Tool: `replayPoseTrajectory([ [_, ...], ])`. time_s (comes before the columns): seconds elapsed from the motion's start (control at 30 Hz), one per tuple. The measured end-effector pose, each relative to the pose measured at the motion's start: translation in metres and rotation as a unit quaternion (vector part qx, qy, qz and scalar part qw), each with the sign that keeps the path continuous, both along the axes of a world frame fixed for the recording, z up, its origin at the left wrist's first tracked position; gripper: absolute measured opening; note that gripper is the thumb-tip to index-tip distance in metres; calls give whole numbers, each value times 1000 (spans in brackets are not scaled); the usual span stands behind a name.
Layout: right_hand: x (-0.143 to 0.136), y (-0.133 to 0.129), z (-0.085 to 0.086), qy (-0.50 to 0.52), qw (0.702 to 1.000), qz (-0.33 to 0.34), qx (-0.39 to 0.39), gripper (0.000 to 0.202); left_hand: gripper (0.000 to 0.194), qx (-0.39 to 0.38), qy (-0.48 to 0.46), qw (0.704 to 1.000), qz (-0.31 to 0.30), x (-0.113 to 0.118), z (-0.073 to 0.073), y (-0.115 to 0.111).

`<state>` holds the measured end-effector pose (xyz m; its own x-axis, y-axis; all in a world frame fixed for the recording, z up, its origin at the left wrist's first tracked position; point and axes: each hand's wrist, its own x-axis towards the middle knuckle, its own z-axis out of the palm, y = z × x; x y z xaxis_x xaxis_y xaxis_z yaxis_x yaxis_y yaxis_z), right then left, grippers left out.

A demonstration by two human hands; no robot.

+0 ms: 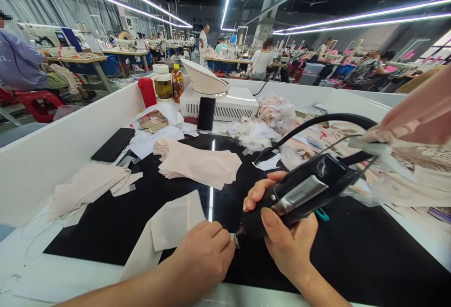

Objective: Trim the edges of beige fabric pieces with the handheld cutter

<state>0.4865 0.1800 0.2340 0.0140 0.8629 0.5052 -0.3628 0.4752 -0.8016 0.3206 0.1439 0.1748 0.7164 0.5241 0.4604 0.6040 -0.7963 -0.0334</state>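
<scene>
The right hand (282, 232) is wrapped firmly around a black handheld tool (299, 194) with a silver panel, thumb on top and fingers curled underneath, so the pointed tip aims down and left at the work. The tool's black cable (317, 122) arcs up and away to the right, out of the way of the hands. The left hand (207, 250) is closed in a pinch, fingertips pressing a small pale tab (234, 238) flat against the black work surface (105, 222), right where the tool's tip meets it; this seems to steady the piece for the tip. Just left of that hand lies a pale cloth piece (172, 222), touching it. Further back sit a folded stack of beige cloth (197, 161), another heap (88, 184) at the left, a dark phone (113, 144), and a white machine (218, 95) with a second phone (206, 114) leaning on it. White walls (52, 152) ring the table. Other people work at sewing tables behind.
</scene>
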Motion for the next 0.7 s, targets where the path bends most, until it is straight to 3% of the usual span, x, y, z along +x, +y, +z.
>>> replayPoseTrajectory([
  [0.4, -5, 3, 6, 9, 1000, 3, 14, 31, 24, -13, 43, 999, -14, 0, -1, 6],
  [0.7, -6, 1, 6, 5, 1000, -17, -2, 34, 27, -27, -77, 997, -10, -11, 5, 13],
])
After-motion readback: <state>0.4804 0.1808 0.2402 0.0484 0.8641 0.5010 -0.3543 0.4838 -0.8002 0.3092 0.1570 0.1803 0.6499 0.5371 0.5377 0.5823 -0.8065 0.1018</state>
